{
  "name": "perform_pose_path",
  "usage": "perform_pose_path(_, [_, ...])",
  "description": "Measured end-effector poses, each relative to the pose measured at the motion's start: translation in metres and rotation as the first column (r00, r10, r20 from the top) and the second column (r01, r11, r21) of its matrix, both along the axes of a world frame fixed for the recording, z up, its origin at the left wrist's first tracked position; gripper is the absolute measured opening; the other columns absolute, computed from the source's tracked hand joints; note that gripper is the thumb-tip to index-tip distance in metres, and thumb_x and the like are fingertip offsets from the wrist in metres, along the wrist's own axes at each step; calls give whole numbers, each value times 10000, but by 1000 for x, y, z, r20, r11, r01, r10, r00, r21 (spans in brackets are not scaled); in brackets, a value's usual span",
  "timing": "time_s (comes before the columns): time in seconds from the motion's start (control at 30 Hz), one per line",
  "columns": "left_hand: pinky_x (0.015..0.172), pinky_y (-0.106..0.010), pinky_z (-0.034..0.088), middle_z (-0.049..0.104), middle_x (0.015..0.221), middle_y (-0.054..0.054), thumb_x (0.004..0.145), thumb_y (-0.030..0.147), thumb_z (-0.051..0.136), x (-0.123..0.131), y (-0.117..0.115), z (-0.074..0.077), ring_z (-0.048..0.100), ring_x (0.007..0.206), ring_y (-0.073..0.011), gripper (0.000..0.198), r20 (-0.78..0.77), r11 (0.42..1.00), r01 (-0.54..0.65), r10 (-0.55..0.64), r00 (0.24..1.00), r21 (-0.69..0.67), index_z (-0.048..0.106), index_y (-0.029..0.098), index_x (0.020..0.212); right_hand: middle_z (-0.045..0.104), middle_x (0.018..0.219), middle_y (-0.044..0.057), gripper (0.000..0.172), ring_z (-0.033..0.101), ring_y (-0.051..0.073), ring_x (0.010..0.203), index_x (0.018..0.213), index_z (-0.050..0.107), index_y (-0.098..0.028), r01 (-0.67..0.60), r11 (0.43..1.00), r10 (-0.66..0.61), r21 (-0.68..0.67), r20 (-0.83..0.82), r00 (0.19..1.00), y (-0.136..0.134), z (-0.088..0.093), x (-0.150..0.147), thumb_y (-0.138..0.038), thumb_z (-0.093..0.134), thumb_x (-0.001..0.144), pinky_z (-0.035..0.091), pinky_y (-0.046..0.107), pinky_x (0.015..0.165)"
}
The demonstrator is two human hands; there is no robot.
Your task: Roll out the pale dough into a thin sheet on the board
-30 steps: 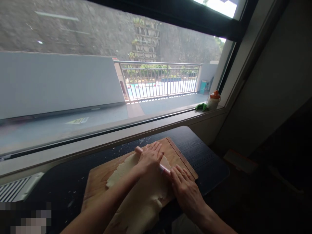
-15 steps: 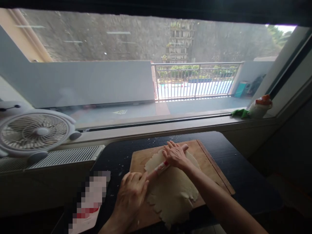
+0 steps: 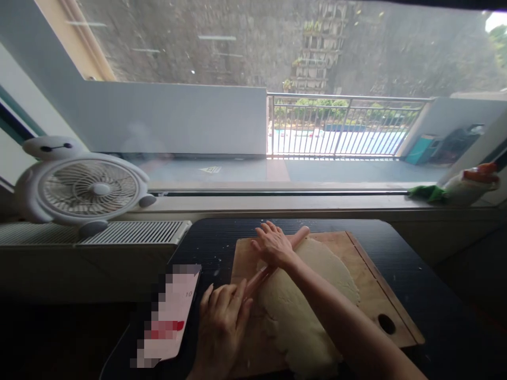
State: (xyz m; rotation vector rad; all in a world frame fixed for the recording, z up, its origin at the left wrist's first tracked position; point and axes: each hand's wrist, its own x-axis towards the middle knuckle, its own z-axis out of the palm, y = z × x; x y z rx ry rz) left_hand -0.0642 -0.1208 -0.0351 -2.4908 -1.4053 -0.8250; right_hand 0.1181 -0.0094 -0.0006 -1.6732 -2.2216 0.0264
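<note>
A thin, floury sheet of dough point(image 3: 312, 279) lies on a wooden cutting board point(image 3: 364, 274), its ragged near edge reaching the board's front. A slim wooden rolling pin point(image 3: 301, 237) rests slantwise across the dough's left side. My right hand point(image 3: 274, 247) presses on the pin's upper half, palm down with fingers stretched out flat past it. At the lower end, my left hand point(image 3: 224, 314) has its fingers bent over the pin, partly hiding that end. My right forearm crosses above the dough and covers part of it.
The board stands on a black table point(image 3: 214, 232). Left of it lies a phone point(image 3: 174, 311), partly blurred out. A white fan point(image 3: 93, 187) stands by the window near a radiator point(image 3: 138, 233). On the sill point(image 3: 285, 202) are a green cloth point(image 3: 426, 193) and a white bottle point(image 3: 467, 187).
The view has shifted, showing more of the board's right side and its hole. The rolling pin and both hands now lie nearer the dough's left edge, with more dough uncovered at right.
</note>
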Motion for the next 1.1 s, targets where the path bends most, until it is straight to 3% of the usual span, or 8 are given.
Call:
perform_pose_path(0.17, [1003, -496, 293, 560, 985, -51, 833, 191, 510, 2, -20, -3, 525, 961, -191, 434, 30, 994, 108, -109, 994, 12, 474, 242, 1263, 395, 1352, 70, 404, 217, 219, 1307, 1227, 477, -208, -132, 986, 132, 102, 3, 991, -53, -8, 23, -385, 371, 879, 208, 385, 1051])
perform_pose_path(0.23, [1004, -497, 290, 562, 977, -50, 835, 191, 507, 2, -21, -3, 528, 950, -188, 425, 43, 993, 117, -117, 992, 6, 482, 244, 1256, 391, 1354, 64, 386, 222, 221, 1303, 1223, 482, -218, -163, 980, 162, 116, 12, 987, -60, -9, 28, -348, 386, 872, 199, 392, 1055])
perform_pose_path(0.5, [981, -500, 310, 592, 919, -47, 857, 282, 488, -6, -5, 1, 529, 895, -196, 338, 33, 997, -46, 48, 998, -61, 542, 183, 1176, 497, 1210, 100, 393, 348, 210, 1213, 1191, 491, -169, -154, 979, 160, 130, -39, 986, 18, 3, -29, -303, 461, 823, 312, 374, 990])
perform_pose_path(0.63, [1002, -494, 290, 581, 951, -52, 848, 264, 501, 0, -22, 0, 526, 938, -196, 372, 62, 999, 12, -10, 998, -36, 517, 203, 1215, 440, 1286, 88, 465, 274, 208, 1268, 1249, 448, -181, -228, 963, 238, 145, -59, 969, -17, -1, -15, -366, 471, 822, 267, 364, 1034])
perform_pose_path(0.73, [1017, -477, 284, 577, 960, -41, 831, 234, 526, 3, -31, -2, 528, 973, -191, 404, 94, 997, 75, -73, 993, -15, 505, 240, 1235, 380, 1352, 74, 472, 212, 210, 1303, 1278, 422, -198, -214, 969, 220, 121, -41, 975, -51, -6, 7, -334, 452, 826, 216, 373, 1060])
perform_pose_path(0.8, [1015, -475, 292, 581, 964, -42, 829, 225, 527, 2, -28, -2, 526, 985, -196, 401, 102, 997, 75, -72, 992, -21, 509, 239, 1230, 383, 1354, 69, 467, 207, 209, 1305, 1282, 420, -209, -178, 979, 182, 101, -25, 983, -56, -5, 9, -305, 442, 826, 195, 376, 1063])
perform_pose_path(1.0, [969, -502, 326, 594, 990, -67, 839, 275, 515, -16, -12, -2, 510, 994, -235, 335, 73, 997, -70, 70, 995, -13, 551, 198, 1163, 444, 1280, 90, 484, 263, 216, 1266, 1291, 401, -195, -108, 993, 109, 45, -14, 994, 7, 3, -43, -359, 428, 837, 236, 381, 1021])
perform_pose_path(1.1, [987, -498, 313, 593, 969, -65, 836, 282, 521, -16, -17, -3, 507, 1002, -233, 352, 69, 997, -62, 64, 996, -37, 541, 184, 1174, 466, 1247, 94, 476, 288, 208, 1248, 1276, 413, -185, -140, 989, 141, 47, -20, 990, 16, 5, -53, -366, 436, 836, 264, 361, 1001])
